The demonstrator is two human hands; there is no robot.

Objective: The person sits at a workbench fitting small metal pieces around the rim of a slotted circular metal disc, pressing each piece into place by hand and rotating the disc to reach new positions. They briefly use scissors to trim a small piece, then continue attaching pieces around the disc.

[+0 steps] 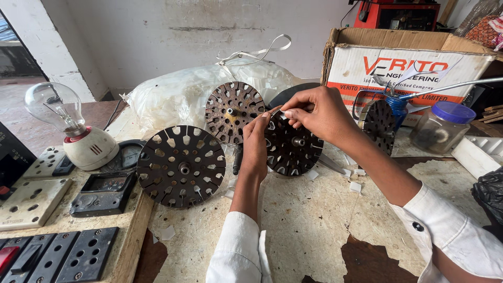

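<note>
1. Four slotted metal discs on the bench: one dark disc [291, 148] in the middle being worked on, a bigger one [181, 166] lying left, a rusty one [233, 111] propped behind, and a fourth [378, 124] standing right.
2. Left hand [254, 149] is closed on the middle disc's left rim, holding it up on edge.
3. Right hand [317, 112] pinches a small white strip [283, 113] at the disc's top edge.
4. One light bulb [56, 106] far left, one blue-lidded jar [443, 126] right, one cardboard box [414, 60] behind.

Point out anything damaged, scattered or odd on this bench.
The tabletop surface layer is peeled away in dark patches near the front edge. Small white paper scraps lie scattered around the slotted disc that both hands work on. One disc looks rusty.
</note>
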